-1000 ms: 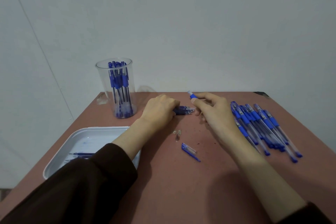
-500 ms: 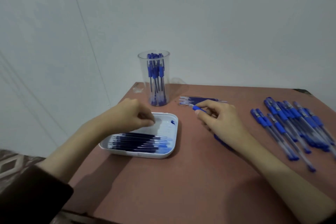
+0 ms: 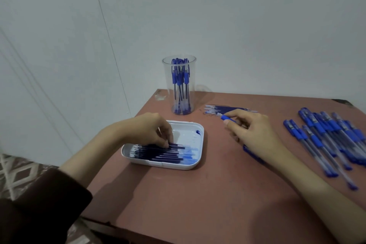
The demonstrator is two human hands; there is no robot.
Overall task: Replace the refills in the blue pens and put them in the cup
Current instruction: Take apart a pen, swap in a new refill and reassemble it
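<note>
The left hand (image 3: 147,131) is bent down into the white tray (image 3: 195,159), and its fingertips (image 3: 165,143) are pinched on the top refill (image 3: 176,146) of the row lying there. The refills (image 3: 158,154) in the tray are thin dark blue sticks, lying side by side, and their right ends look lighter, almost clear blue. One small blue stain is on the far right corner of the tray floor.

The right hand (image 3: 251,128) is closed around a pen (image 3: 227,118); only the blue grip end comes out between thumb and finger and points to the left. A blue piece shows also under the wrist, but I cannot tell what it is.

Behind this hand, a second small bunch of refills (image 3: 223,108) lies flat on the brown table (image 3: 198,204), just right of the cup (image 3: 179,85). The cup is clear and tall, standing upright near the far left corner, and many blue pens stand inside it with the caps up.

On the right side of the table lies a loose pile of pens (image 3: 332,138), with clear bodies, blue grips and blue caps, partly crossing each other.
</note>
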